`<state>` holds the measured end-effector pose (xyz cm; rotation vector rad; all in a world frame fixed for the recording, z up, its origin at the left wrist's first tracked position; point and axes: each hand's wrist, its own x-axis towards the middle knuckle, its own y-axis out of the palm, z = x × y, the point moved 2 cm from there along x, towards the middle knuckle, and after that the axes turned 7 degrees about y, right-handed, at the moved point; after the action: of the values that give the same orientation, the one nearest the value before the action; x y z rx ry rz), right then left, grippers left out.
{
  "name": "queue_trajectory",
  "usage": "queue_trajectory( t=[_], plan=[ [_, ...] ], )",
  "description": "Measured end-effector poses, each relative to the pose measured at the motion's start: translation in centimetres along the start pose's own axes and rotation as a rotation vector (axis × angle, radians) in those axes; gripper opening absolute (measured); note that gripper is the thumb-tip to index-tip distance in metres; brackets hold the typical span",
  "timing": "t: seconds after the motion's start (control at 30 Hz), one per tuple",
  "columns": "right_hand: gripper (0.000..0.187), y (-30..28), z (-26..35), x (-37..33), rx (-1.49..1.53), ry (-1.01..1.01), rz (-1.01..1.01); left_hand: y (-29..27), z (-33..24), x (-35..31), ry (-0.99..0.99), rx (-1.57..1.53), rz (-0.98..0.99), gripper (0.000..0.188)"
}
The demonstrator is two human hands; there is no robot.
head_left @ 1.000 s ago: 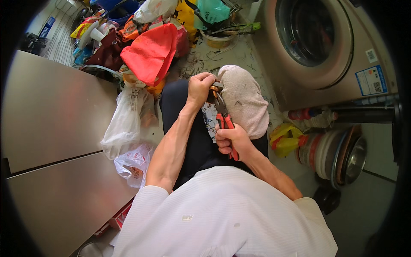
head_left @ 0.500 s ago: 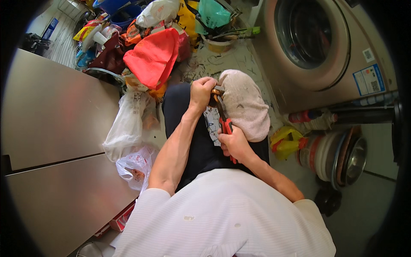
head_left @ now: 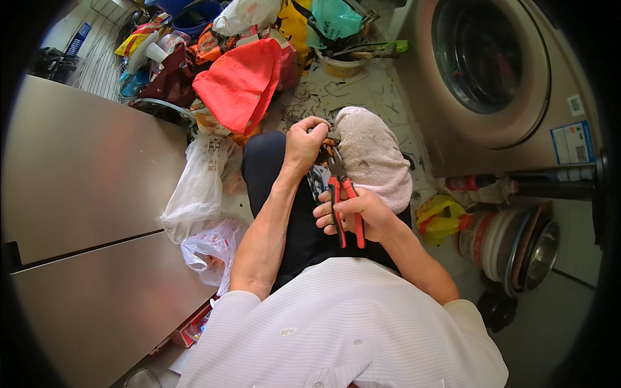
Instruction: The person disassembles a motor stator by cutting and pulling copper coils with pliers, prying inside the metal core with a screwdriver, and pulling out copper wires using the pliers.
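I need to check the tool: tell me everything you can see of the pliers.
The pliers have dark metal jaws and red-and-black, plastic-looking handles, spread apart. They point forward over the dark trousers. The right hand holds them by the handles; the jaws are at a copper-coloured piece beside the left hand, and whether they grip it is unclear.

Finely striped whitish shirt [head_left: 349, 307], short sleeves [head_left: 471, 318], dark trousers [head_left: 262, 155], bare hands [head_left: 303, 146]
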<state>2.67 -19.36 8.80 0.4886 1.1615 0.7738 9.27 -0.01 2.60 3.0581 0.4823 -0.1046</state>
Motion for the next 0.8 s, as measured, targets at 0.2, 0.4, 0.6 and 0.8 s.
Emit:
queue_trajectory(
  t=[0.2,0.4,0.6,0.8],
  plan=[
    [0.038,0.1,0.6,0.1,0.151,0.020,0.117,0.5,-2.0,-0.9,0.024,0.142,-0.044,0.023],
    [0.021,0.1,0.4,0.9,0.386,0.048,0.149,0.5,-2.1,-1.3,0.088,0.138,-0.021,0.022],
    [0.013,-0.8,-0.8,0.5,0.398,0.046,0.199,0.8,-2.5,-1.7,0.206,0.231,0.012,0.024],
    [0.018,-0.5,0.3,-0.5,0.174,0.104,0.111,1.1,-2.8,-1.0,0.174,0.204,0.024,0.021]
  ],
)
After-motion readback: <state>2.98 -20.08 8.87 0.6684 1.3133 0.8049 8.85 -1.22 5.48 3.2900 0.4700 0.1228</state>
